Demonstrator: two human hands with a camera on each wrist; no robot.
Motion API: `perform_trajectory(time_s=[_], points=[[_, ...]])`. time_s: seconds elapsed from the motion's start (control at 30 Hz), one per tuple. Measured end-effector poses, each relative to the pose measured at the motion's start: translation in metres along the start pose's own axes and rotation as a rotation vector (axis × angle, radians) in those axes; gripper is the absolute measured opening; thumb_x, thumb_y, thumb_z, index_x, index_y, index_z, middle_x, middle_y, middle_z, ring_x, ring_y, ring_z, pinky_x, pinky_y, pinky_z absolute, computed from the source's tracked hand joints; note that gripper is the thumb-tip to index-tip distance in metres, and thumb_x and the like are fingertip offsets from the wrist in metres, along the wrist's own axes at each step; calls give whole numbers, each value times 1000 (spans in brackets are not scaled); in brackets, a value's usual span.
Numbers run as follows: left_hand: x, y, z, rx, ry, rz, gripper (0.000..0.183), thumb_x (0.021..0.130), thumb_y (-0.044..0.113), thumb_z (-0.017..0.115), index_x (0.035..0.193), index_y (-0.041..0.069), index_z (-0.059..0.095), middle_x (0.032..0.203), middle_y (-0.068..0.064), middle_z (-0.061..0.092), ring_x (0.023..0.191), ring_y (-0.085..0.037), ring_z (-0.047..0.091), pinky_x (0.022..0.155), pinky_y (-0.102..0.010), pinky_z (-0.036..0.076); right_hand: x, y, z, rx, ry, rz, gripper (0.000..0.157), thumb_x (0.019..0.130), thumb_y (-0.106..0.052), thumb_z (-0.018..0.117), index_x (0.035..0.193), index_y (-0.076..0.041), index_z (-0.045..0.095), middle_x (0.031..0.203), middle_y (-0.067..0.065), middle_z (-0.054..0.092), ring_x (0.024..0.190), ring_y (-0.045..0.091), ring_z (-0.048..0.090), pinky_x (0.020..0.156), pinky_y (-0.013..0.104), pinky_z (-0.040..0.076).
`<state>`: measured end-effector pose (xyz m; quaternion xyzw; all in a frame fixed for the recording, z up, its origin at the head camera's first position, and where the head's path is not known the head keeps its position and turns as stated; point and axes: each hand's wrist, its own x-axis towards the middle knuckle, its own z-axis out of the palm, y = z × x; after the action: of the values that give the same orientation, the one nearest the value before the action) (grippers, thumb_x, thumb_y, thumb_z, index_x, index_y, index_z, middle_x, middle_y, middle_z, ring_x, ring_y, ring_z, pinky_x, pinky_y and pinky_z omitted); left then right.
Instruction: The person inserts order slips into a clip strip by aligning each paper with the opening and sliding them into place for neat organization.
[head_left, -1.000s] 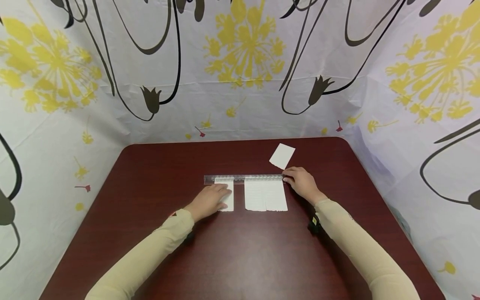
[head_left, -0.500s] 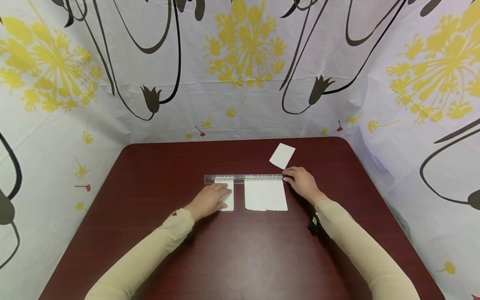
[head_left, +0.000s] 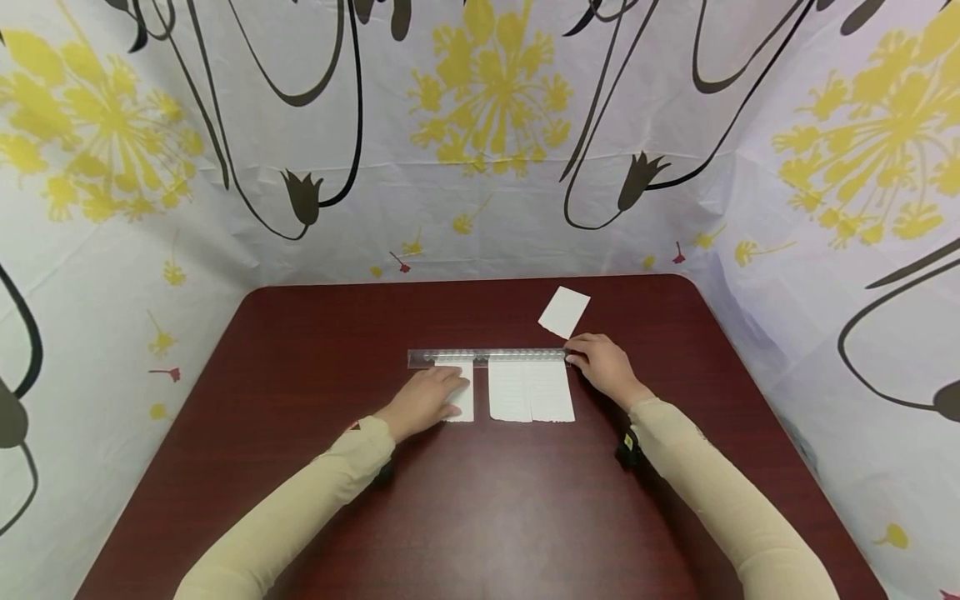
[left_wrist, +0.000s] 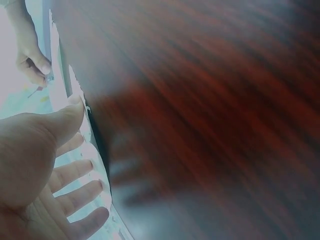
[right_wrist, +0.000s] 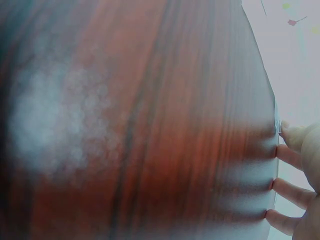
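A clear ruler [head_left: 480,358] lies crosswise over the top edges of several white paper pieces. My right hand [head_left: 606,367] pinches the ruler's right end between thumb and finger, its other fingertips down on the table. With fairly straight fingers, my left hand [head_left: 423,398] rests on the left paper piece [head_left: 464,398] and hides part of it. In the left wrist view, the thumb and fingertips of my left hand [left_wrist: 55,165] touch the paper. Two lined paper pieces [head_left: 531,392] lie side by side to the right, with a narrow strip of table between them and the left piece.
Another loose white paper piece [head_left: 565,312] lies tilted beyond the ruler's right end. The dark red wooden table [head_left: 480,517] has rounded far corners. A white cloth with yellow flowers [head_left: 480,217] hangs around its far side and flanks.
My left hand has slid the left paper piece slightly to the right, narrowing the strip between it and the two others. The right hand and ruler have stayed in place.
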<state>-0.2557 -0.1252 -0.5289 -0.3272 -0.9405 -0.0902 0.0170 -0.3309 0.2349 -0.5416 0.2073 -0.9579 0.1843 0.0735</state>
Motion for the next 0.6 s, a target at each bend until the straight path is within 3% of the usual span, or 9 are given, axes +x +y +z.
perform_trajectory(time_s=[0.6], points=[[5,10,-3,-7,-24,-9,54,92,36,67,138,9,57,146,-16,53,136,-35,50,113,-52,41,-2,0,0,-1,27,-17,26,96,-20,65,120,-11,71,121,11,69,120,36,58,89,56,53]])
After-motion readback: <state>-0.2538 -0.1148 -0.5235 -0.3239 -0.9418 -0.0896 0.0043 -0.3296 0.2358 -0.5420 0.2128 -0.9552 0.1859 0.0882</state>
